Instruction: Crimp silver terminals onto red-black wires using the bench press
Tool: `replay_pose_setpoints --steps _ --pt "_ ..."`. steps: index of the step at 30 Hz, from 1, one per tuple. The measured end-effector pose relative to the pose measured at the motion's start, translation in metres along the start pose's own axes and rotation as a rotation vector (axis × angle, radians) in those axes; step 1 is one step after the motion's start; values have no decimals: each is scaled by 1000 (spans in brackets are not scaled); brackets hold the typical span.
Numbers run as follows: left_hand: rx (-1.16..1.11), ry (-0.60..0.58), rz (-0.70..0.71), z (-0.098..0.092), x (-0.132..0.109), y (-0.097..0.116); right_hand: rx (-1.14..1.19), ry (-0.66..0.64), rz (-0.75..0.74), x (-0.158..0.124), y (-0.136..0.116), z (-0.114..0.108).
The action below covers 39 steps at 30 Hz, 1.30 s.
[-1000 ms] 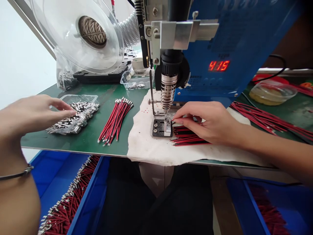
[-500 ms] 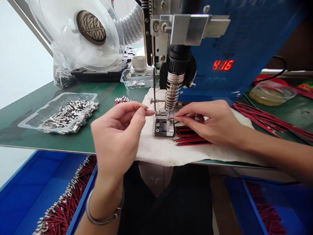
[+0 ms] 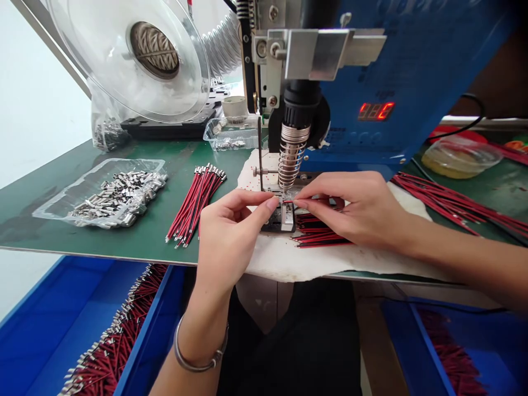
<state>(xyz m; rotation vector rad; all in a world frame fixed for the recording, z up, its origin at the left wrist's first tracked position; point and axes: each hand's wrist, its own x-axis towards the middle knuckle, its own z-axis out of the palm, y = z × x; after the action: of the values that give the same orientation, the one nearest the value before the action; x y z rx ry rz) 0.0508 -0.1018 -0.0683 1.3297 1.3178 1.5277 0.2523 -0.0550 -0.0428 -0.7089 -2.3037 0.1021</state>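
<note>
My left hand [image 3: 231, 234] pinches at the left edge of a small metal fixture [image 3: 287, 219]; whatever lies between its fingertips is too small to make out. From the right, my right hand [image 3: 355, 206] pinches a red wire [image 3: 289, 202] whose end lies over the fixture. Directly above hangs the spring-wrapped tip [image 3: 293, 157] of a blue machine [image 3: 363, 82]. A bundle of red and black wires [image 3: 319, 237] rests on the white cloth [image 3: 284, 264] under my right hand.
Metal parts fill a clear tray [image 3: 117, 198] at left, beside a bundle of wires with metal ends [image 3: 193, 203]. A clear spool [image 3: 91, 60] stands behind. Blue bins [image 3: 154, 308] with wires sit below the table. More red wires [image 3: 449, 201] lie at right.
My left hand has moved right to the fixture, uncovering the wire bundle on the green table. My right hand has barely moved. The machine's red display reads differently.
</note>
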Motion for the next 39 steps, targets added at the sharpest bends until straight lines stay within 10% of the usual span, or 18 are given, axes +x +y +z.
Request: replay_pose_setpoints --steps 39 --pt "48 -23 7 5 0 2 -20 -13 156 -1 -5 4"
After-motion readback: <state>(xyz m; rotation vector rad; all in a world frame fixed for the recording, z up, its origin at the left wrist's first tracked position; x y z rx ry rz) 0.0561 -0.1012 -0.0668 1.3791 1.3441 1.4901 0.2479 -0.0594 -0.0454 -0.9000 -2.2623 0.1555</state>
